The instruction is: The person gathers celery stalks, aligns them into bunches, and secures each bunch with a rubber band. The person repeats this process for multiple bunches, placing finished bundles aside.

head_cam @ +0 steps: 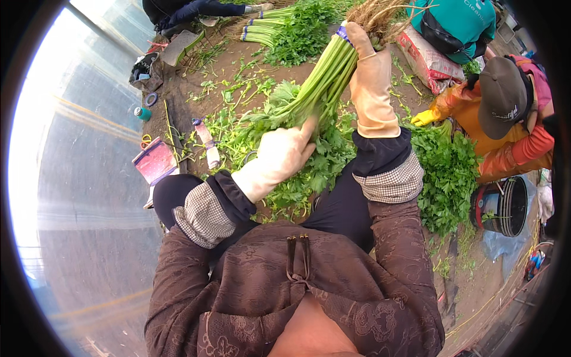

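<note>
A bunch of celery (319, 85) slants across the view, roots at the upper right and leaves at the lower left. My right hand (372, 85), in a pale orange rubber glove, grips it near the root end, beside a purple tape band (343, 33). Brown roots (379, 15) stick out past the thumb. My left hand (279, 154), in a whitish glove, is at the lower stalks and leaves with its fingers apart; the fingertips are blurred and I see nothing held in them. Loose celery leaves (321, 172) lie below, between my legs.
Taped celery bunches (294, 31) lie at the far side. To the right, a co-worker in a cap (502, 98) bends by a celery pile (446, 178) and a black bucket (508, 207). Scissors (146, 141), a tape roll (151, 99) and a teal can (142, 114) lie left, near plastic sheeting (98, 178).
</note>
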`<state>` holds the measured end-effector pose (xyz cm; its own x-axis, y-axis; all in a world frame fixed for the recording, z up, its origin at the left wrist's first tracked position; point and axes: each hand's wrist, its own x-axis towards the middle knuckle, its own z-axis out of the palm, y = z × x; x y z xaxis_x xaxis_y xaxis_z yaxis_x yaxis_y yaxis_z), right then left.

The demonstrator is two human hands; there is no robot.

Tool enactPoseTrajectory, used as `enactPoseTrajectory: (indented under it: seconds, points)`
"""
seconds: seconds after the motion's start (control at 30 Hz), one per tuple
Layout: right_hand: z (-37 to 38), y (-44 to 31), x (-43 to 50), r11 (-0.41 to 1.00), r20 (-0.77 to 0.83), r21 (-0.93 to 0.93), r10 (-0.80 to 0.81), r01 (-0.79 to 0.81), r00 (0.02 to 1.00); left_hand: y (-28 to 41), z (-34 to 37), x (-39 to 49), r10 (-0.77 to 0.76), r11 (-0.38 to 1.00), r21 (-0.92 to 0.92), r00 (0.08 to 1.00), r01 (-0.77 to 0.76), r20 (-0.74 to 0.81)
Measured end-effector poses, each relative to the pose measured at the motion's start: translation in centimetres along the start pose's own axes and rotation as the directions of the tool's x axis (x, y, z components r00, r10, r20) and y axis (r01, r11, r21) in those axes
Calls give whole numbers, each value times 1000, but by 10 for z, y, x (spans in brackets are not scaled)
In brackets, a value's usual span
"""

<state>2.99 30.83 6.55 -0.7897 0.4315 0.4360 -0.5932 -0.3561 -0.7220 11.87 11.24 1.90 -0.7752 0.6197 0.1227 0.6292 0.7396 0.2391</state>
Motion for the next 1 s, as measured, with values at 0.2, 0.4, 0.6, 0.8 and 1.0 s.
enactPoseTrajectory:
  seconds: [0.2,0.4,0.6,0.8,1.0]
  points:
    - [-6,0,4,993,-32,-120,-26,22,999,3,-19,-20,-85,953,-288,996,89,28]
    - [-4,3,3,1000,-87,-27,8,-11,996,24,-50,-3,106,809,-370,733,-457,-672]
    - [-11,-7,5,1000,-131,-24,-8,4,991,-14,-39,-51,-274,755,-584,953,297,130]
    - [7,-5,-12,989,42,-150,15,-8,999,-26,-52,-44,-352,828,-367,902,425,251]
    - [18,-9,-21,942,268,-23,328,-334,906,-26,-77,26,-279,685,-728,933,28,-226]
